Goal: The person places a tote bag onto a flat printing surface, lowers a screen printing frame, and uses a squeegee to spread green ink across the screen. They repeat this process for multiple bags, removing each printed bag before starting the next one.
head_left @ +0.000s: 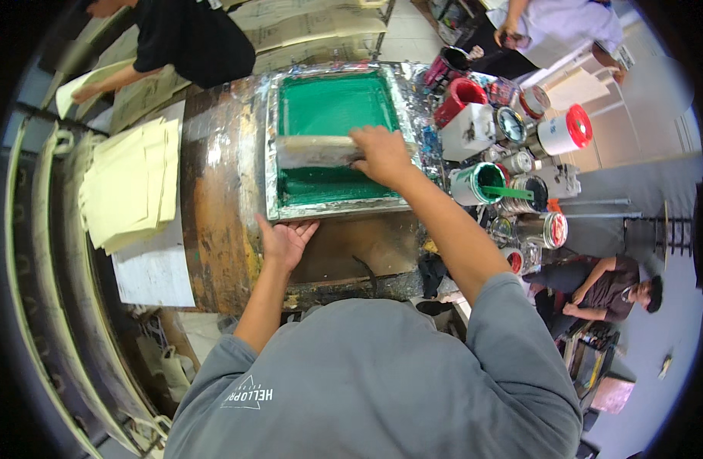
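A screen-printing frame [272, 180] with a worn, paint-flecked rim lies on the table, its mesh coated with green ink [336, 103]. Across the mesh runs a squeegee [309, 151] with a pale grey, ink-stained handle. My right hand [380, 155] is closed around the right part of that handle, thumb toward me. At the near edge of the frame, my left hand [285, 243] is turned palm up with thumb and fingers spread; its fingertips touch or reach under the rim, which hides whether they lift it. What lies beneath the screen is hidden.
A stack of pale yellow sheets or bags [133, 183] lies on the table's left. Ink pots, including a green one [474, 183] with a green spatula [508, 192], crowd the right. Drying racks [53, 306] stand left. A co-worker [187, 38] handles a sheet; others are at right.
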A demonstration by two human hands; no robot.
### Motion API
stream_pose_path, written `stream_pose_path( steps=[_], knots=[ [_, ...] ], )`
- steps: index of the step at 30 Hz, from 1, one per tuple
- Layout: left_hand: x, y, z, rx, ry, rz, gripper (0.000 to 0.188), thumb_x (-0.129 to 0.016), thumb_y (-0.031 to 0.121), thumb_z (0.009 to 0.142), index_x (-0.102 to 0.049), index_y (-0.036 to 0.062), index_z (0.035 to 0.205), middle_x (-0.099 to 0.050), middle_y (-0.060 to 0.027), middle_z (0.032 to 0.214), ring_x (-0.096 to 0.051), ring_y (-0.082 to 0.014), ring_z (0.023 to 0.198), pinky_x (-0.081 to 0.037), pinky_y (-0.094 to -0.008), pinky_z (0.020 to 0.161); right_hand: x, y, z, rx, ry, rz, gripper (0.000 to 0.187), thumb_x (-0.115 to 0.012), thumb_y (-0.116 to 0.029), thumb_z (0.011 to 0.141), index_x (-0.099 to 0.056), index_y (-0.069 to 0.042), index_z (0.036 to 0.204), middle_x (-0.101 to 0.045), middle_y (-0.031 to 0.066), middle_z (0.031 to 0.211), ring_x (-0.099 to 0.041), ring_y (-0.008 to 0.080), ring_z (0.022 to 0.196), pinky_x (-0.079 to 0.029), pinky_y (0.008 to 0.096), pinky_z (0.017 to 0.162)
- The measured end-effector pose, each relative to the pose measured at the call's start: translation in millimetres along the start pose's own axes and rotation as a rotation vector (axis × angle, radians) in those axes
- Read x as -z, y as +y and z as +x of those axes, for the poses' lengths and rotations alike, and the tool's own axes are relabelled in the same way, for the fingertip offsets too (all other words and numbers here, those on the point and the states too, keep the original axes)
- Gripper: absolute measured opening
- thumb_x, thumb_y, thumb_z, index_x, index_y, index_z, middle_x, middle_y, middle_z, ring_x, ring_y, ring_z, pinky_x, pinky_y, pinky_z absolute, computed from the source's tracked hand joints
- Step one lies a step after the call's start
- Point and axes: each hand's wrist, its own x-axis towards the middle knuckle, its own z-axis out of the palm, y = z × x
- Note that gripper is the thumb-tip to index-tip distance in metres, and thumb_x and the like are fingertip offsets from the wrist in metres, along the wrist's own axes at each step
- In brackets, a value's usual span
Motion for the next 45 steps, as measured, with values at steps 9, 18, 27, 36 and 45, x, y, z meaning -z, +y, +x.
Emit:
stream_pose_path(
  steps=[9, 18, 27, 36, 45],
  knots=[
    [6.5, -3.5, 6.4, 0.039, -0.018, 0.024, 0.097, -0.023, 0.076, 0.105, -0.028, -0.0028, 0.162, -0.044, -0.0284, 0.158, -0.049, -0.0424, 0.143, -0.041, -0.0539, 0.121, -14.3, -27.7, -45.7, 0.048, -0.079, -0.101, 0.053, -0.088, -0.026, 0.078, -0.060, -0.016, 0.122, -0.063, 0.0068, 0.111, -0.061, 0.0296, 0.108, -0.042, 0.0498, 0.089],
    [2.3, 4.4, 0.1, 0.090, 0.001, 0.041, 0.092, -0.024, 0.074, 0.107, -0.031, 0.0010, 0.162, -0.050, -0.0253, 0.154, -0.056, -0.0389, 0.138, -0.048, -0.0510, 0.115, -41.0, 35.6, 86.0, 0.064, 0.051, -0.189, 0.054, -0.088, -0.025, 0.076, -0.059, -0.018, 0.120, -0.063, 0.0048, 0.108, -0.060, 0.0294, 0.106, -0.039, 0.0516, 0.090],
    [-2.6, 7.1, 0.9, 0.116, 0.087, 0.051, 0.089, -0.022, 0.075, 0.106, -0.039, 0.0048, 0.159, -0.058, -0.0213, 0.149, -0.061, -0.0361, 0.132, -0.051, -0.0518, 0.111, -51.5, 110.5, 244.5, 0.050, -0.044, -0.221, 0.071, -0.091, -0.036, 0.079, -0.055, -0.017, 0.137, -0.069, 0.0070, 0.123, -0.063, 0.0320, 0.123, -0.041, 0.0645, 0.097],
    [-7.2, 8.4, 1.1, 0.112, 0.123, 0.018, 0.082, -0.025, 0.072, 0.107, -0.046, 0.0087, 0.155, -0.064, -0.0187, 0.143, -0.066, -0.0355, 0.127, -0.054, -0.0524, 0.106, -21.1, 122.7, 277.0, 0.015, -0.164, -0.110, 0.066, -0.088, -0.036, 0.081, -0.057, -0.018, 0.137, -0.068, 0.0070, 0.131, -0.062, 0.0316, 0.126, -0.041, 0.0696, 0.104],
    [-0.9, 2.9, -0.2, 0.080, 0.114, 0.051, 0.081, -0.031, 0.073, 0.106, -0.050, 0.0081, 0.150, -0.065, -0.0179, 0.141, -0.067, -0.0358, 0.125, -0.053, -0.0538, 0.108, -60.7, 135.7, 284.3, 0.099, 0.059, -0.181, 0.086, -0.094, -0.033, 0.070, -0.054, -0.021, 0.146, -0.057, 0.0107, 0.137, -0.053, 0.0336, 0.129, -0.042, 0.0579, 0.100]
  ],
)
